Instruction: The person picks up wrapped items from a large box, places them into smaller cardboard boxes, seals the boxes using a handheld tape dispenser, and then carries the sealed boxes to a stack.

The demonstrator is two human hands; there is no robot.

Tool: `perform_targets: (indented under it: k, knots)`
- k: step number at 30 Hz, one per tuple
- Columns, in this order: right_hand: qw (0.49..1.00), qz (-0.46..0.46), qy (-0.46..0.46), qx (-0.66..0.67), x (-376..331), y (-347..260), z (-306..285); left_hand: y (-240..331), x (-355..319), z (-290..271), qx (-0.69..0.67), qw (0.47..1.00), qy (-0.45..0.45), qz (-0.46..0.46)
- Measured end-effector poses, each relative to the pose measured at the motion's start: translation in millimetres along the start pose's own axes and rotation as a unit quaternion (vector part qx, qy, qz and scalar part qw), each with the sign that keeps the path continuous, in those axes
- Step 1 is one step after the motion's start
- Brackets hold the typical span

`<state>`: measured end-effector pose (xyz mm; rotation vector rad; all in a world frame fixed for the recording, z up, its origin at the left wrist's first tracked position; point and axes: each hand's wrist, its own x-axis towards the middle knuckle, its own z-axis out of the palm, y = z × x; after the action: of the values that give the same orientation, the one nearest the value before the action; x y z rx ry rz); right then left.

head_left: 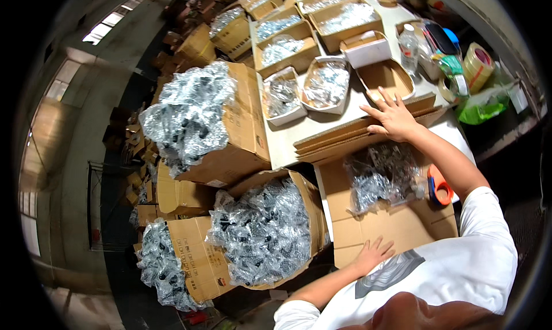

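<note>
My right hand (394,118) is stretched out with its fingers spread, above the upper edge of several stacked cardboard pieces (339,139). Its fingertips come close to an open cardboard tray (384,79). Nearer my body, my left hand (372,256) lies open at the lower edge of a flat cardboard sheet (351,231), holding nothing. Between the two hands, a clear plastic bag (382,177) of small dark and silvery parts rests on that sheet. To its right is an orange and blue tape dispenser (440,186), close to my right forearm.
Large cartons (244,111) full of bubble-wrapped items (264,232) stand at the left. Smaller boxes with wrapped parts (328,85) line the white table (282,143). A plastic bottle (409,48), tape rolls (478,65) and a green bag (483,111) sit at the far right.
</note>
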<state>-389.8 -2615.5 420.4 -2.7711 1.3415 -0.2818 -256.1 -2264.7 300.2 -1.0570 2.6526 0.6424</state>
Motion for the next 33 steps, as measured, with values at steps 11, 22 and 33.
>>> perform_targets:
  k: [11, 22, 33]
  knots:
    - [0.986, -0.145, 0.087, 0.010, -98.7, -6.5, 26.1, -65.4, 4.6, -197.2, -0.039, 0.996, -0.037, -0.066]
    - [0.970, 0.083, -0.200, 0.109, -188.1, 48.3, 36.6, -151.0, 31.4, -186.2, -0.155, 0.979, 0.026, -0.130]
    - [0.929, 0.199, -0.262, 0.168, -198.7, 117.2, 147.3, -134.6, 77.5, -164.0, -0.026, 0.965, 0.118, -0.231]
